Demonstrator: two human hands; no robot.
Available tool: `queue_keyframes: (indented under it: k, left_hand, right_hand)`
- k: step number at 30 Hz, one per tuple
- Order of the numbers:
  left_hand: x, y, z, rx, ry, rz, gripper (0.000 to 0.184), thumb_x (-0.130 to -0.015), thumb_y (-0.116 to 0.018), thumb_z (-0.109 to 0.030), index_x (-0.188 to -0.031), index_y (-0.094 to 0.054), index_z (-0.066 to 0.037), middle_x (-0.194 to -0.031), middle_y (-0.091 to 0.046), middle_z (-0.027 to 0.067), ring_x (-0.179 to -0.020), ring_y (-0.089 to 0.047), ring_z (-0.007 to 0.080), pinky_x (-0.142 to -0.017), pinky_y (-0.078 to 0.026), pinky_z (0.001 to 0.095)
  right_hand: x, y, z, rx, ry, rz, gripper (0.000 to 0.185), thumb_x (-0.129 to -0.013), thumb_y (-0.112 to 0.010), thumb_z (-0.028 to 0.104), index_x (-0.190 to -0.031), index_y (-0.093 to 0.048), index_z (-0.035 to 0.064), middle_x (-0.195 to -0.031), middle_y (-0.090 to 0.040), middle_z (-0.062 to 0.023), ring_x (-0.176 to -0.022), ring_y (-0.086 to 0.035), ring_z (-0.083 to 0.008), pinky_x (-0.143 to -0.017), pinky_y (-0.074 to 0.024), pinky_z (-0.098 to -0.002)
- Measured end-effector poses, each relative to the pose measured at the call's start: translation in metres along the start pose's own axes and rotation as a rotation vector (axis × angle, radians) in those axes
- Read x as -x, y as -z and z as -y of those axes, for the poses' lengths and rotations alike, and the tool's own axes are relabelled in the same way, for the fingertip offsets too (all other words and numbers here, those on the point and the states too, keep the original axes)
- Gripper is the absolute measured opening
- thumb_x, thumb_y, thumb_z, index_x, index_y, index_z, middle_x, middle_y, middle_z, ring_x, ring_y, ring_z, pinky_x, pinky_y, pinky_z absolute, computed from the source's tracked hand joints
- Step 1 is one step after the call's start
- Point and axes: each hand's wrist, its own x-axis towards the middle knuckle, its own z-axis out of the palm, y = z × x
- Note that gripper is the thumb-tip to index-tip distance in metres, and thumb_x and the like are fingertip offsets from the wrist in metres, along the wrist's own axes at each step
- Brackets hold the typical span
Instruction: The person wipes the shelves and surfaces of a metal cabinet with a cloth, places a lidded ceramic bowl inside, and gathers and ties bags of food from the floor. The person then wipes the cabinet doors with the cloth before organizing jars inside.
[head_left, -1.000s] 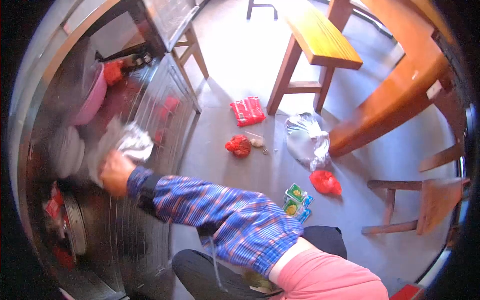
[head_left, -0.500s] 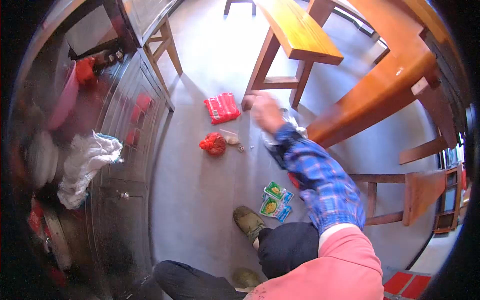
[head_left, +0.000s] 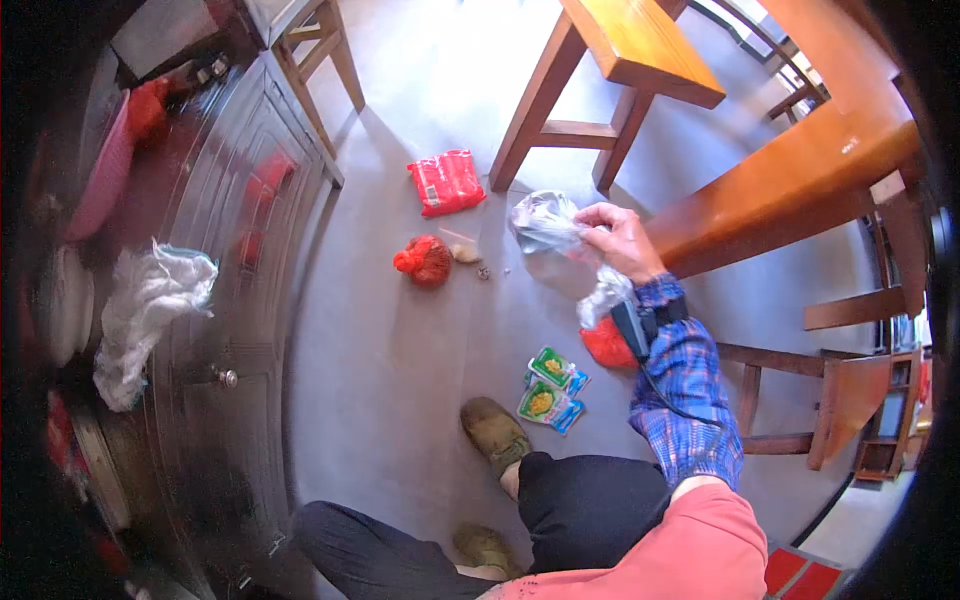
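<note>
Grip: right hand (head_left: 624, 246) pinching thin plastic, thumb and forefinger brought close together on a loose fold.
Held thing: a silvery, see-through plastic bag (head_left: 546, 224), right of the middle of the view, just above or on the floor; which of the two cannot be told.
Bag's long axis: slanting from upper left to lower right, with the pinch on its right side.
Bag's ends: the fuller, crumpled end points up and left, toward the foot of the bench (head_left: 648, 58); the narrower, rumpled end points down and right, beneath the wrist.
Sleeve: blue checked cuff (head_left: 685, 370) over the forearm, with a dark device (head_left: 630, 333) and its cord at the wrist.
Beside the sleeve: a red bundle (head_left: 607, 344), partly covered by the bag and the device.
Floor, left of the bag: a red packet (head_left: 447, 183) lying flat, and below it a knotted red bag (head_left: 427, 262) with something round inside.
Floor, below the bag: green-and-blue packets (head_left: 545, 402), overlapping, near a brown shoe (head_left: 495, 436).
Cabinet, far left: dark door (head_left: 235, 330); a white cloth (head_left: 150, 318) draped near its edge; a pink basin (head_left: 103, 187) further in.
Right side: heavy wooden table (head_left: 790, 215), slanting up to the right.
</note>
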Motion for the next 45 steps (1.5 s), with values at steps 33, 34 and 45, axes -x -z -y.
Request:
queue_keyframes:
  k: [33, 34, 45]
  left_hand:
    - [0.072, -0.229, -0.238, 1.394, 0.319, 0.726, 0.044, -0.085, -0.066, -0.003, -0.126, -0.051, -0.006, -0.108, -0.063, 0.0118, -0.098, -0.062, 0.0213, -0.087, -0.049, 0.0322]
    - [0.062, -0.228, -0.243, 1.313, 0.284, 0.539, 0.036, -0.087, -0.066, -0.005, -0.121, -0.054, -0.006, -0.105, -0.063, 0.0094, -0.098, -0.062, 0.0175, -0.086, -0.049, 0.0319]
    - [0.099, -0.267, -0.225, 1.325, -0.104, 0.838, 0.026, -0.088, -0.064, -0.014, -0.112, -0.061, -0.003, -0.105, -0.067, 0.0082, -0.093, -0.062, 0.0130, -0.083, -0.050, 0.0305]
  right_hand:
    - [0.063, -0.157, 0.059, -0.117, 0.444, 0.769, 0.036, -0.086, -0.060, -0.001, -0.121, -0.054, 0.0070, -0.110, -0.059, -0.0001, -0.102, -0.055, -0.0101, -0.088, -0.0450, -0.0257]
    - [0.064, -0.158, 0.056, -0.118, 0.443, 0.770, 0.036, -0.086, -0.060, -0.001, -0.121, -0.054, 0.0070, -0.110, -0.059, -0.0001, -0.102, -0.055, -0.0101, -0.088, -0.0450, -0.0257]
    - [0.085, -0.208, -0.022, 0.140, 0.521, 0.452, 0.030, -0.078, -0.073, 0.022, -0.100, -0.061, 0.0057, -0.095, -0.063, -0.0146, -0.095, -0.060, -0.0353, -0.082, -0.0494, -0.0417]
